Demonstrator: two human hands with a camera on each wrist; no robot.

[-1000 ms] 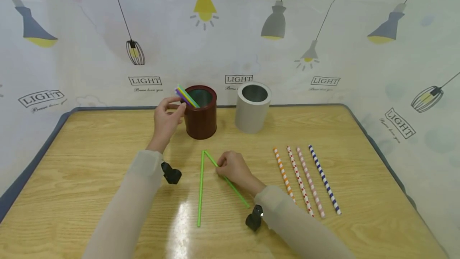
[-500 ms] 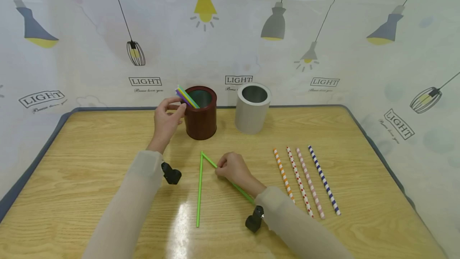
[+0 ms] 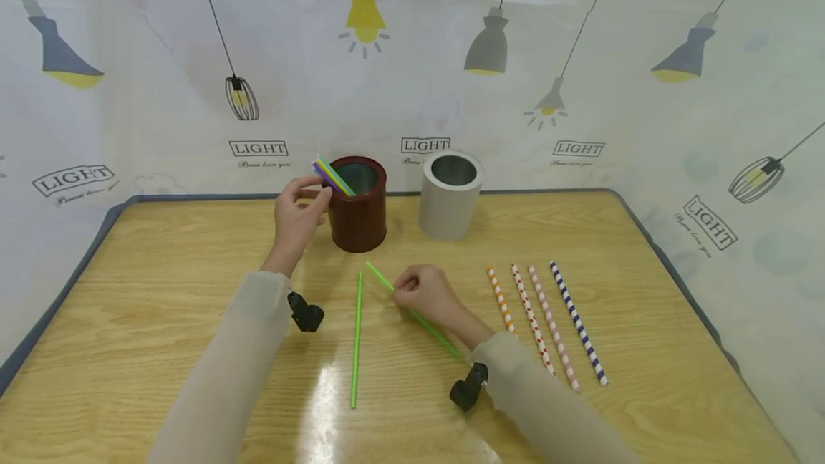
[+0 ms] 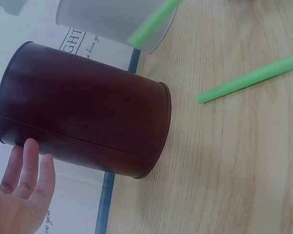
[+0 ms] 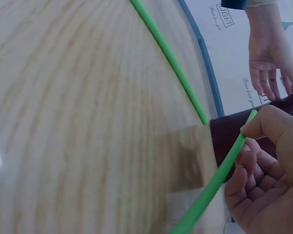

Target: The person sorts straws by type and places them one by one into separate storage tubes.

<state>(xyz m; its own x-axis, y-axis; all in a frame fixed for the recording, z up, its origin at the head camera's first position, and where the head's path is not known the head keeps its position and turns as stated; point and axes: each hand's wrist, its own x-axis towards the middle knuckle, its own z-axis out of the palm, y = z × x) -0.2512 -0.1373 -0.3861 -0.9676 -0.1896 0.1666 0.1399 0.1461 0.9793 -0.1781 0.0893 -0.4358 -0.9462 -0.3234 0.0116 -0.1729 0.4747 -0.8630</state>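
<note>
My left hand [image 3: 298,219] touches the dark red cup [image 3: 358,224] near its rim on the left side. In the left wrist view its fingers look relaxed against the cup; its thumb is not clearly seen. Several coloured straws [image 3: 336,177] lean inside the cup, close to those fingertips. With thumb and fingers, my right hand [image 3: 433,297] pinches a green straw [image 5: 216,183] near its upper part. That straw slants from near the cup down under the wrist, its far tip raised off the table. A second green straw [image 3: 356,342] lies on the table to its left.
Right of the red cup stands a white cup [image 3: 450,210]. On the right side lie an orange-striped straw [image 3: 500,297], a red-dotted straw [image 3: 532,321], a pink-striped straw [image 3: 553,328] and a blue-striped straw [image 3: 578,322]. A printed backdrop [image 3: 283,56] rises behind the wooden table [image 3: 193,256].
The right hand has moved slightly up and right with the green straw, whose top end has come away from the other green straw. The left hand stays at the red cup.
</note>
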